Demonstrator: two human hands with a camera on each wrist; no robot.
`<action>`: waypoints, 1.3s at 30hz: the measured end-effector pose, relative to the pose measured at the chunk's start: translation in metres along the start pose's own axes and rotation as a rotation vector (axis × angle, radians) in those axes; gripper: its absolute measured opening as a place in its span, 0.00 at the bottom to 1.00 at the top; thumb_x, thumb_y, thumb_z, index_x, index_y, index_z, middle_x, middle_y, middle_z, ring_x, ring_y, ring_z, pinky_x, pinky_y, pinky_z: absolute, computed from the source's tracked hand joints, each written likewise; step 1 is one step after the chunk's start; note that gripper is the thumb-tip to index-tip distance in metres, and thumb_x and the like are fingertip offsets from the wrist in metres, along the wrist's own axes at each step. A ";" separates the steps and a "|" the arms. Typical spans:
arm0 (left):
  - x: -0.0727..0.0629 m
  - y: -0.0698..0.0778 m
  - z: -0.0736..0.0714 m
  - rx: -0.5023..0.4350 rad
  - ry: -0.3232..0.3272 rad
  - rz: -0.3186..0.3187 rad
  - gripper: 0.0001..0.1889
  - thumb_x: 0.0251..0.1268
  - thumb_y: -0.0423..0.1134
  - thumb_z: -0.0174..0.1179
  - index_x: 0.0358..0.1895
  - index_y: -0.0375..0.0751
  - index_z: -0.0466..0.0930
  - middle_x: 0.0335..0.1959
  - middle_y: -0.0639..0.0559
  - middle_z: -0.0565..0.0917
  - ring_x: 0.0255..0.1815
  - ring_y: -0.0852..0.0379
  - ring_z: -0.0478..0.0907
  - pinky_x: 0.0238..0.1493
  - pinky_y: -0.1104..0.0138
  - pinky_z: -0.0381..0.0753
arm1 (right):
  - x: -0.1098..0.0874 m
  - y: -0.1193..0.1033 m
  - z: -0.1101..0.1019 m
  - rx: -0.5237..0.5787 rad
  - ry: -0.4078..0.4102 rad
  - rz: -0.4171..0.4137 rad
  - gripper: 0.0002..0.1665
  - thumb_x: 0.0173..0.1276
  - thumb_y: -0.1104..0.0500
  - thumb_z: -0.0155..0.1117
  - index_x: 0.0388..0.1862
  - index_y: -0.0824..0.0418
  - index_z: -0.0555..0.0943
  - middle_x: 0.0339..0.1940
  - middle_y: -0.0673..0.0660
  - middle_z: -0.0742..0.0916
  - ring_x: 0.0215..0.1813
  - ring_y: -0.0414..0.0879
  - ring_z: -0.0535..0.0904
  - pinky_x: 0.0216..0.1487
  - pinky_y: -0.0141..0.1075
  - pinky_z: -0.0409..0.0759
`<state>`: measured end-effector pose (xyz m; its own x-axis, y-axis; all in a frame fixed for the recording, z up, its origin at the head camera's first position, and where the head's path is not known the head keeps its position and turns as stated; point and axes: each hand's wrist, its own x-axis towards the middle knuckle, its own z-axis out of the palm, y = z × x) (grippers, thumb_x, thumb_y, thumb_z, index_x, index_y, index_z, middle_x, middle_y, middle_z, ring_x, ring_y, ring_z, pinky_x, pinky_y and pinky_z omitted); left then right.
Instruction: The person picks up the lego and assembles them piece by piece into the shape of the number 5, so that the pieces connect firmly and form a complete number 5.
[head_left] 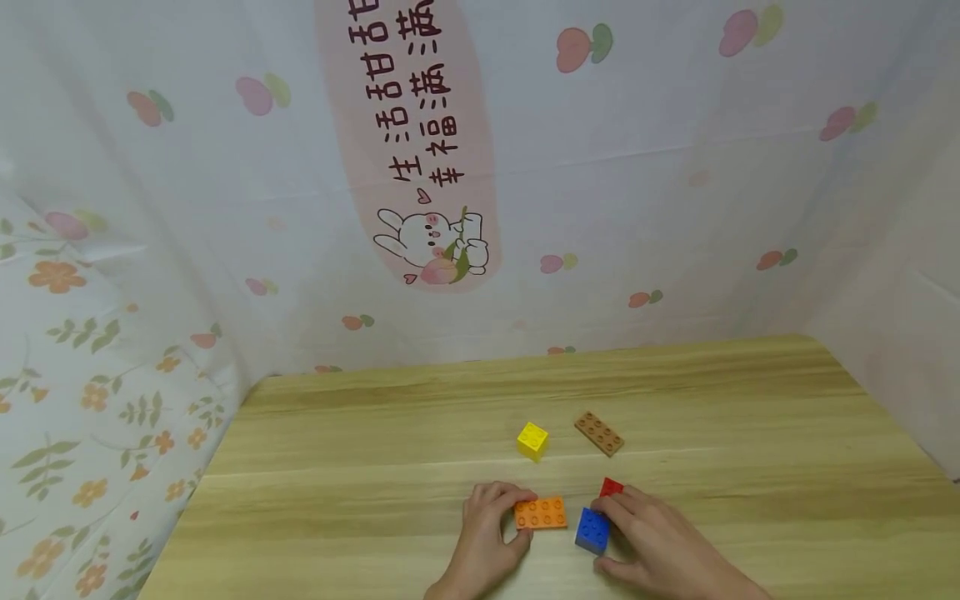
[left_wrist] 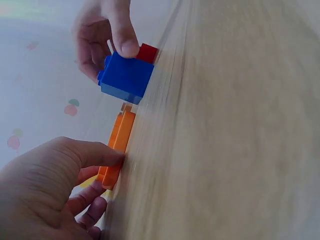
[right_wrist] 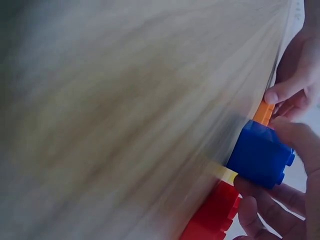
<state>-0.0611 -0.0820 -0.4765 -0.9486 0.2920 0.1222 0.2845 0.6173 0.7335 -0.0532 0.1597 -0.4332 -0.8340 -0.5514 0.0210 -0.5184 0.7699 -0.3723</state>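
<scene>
Both hands are low over the wood-grain table, each on its own brick. Left hand pinches the flat orange brick near its left end, thumb on the near long side, fingers on the far side. That hold leaves most of the studs uncovered, likely the reason for gripping the end; it also seems to steady the piece.

Right hand grips the taller blue brick between thumb and fingers, studs upward, just right of the orange one, a gap between. Gripping by the sides keeps its top mostly bare. Whether its base touches the wood, cannot tell.

Red brick just beyond the blue, partly hidden by the right fingers; contact with them unclear. Yellow brick and flat brown brick lie farther back, untouched, apart from each other, perhaps set there to leave working room. Printed cloth hangs behind.
</scene>
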 end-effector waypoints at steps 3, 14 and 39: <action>-0.002 -0.002 0.001 -0.023 0.008 -0.004 0.19 0.49 0.33 0.66 0.46 0.54 0.81 0.44 0.65 0.75 0.49 0.59 0.64 0.48 0.57 0.61 | 0.001 -0.001 0.001 0.010 0.001 -0.004 0.30 0.57 0.39 0.65 0.48 0.61 0.79 0.45 0.52 0.82 0.47 0.49 0.77 0.44 0.47 0.78; -0.002 -0.004 0.004 -0.037 0.019 -0.020 0.19 0.49 0.34 0.67 0.46 0.56 0.81 0.45 0.66 0.75 0.50 0.59 0.64 0.49 0.56 0.61 | 0.002 -0.001 -0.002 0.076 0.025 0.021 0.28 0.59 0.40 0.64 0.49 0.58 0.79 0.45 0.51 0.81 0.44 0.46 0.77 0.42 0.42 0.79; -0.003 -0.006 0.004 -0.019 0.035 0.011 0.19 0.49 0.35 0.67 0.47 0.55 0.81 0.45 0.65 0.75 0.50 0.60 0.65 0.50 0.57 0.61 | 0.019 -0.007 0.003 0.203 0.266 0.050 0.22 0.53 0.54 0.73 0.47 0.54 0.79 0.36 0.42 0.79 0.32 0.35 0.72 0.31 0.29 0.75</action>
<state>-0.0590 -0.0835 -0.4836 -0.9499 0.2728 0.1527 0.2921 0.6001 0.7447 -0.0643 0.1428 -0.4328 -0.8915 -0.3905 0.2297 -0.4495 0.6992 -0.5560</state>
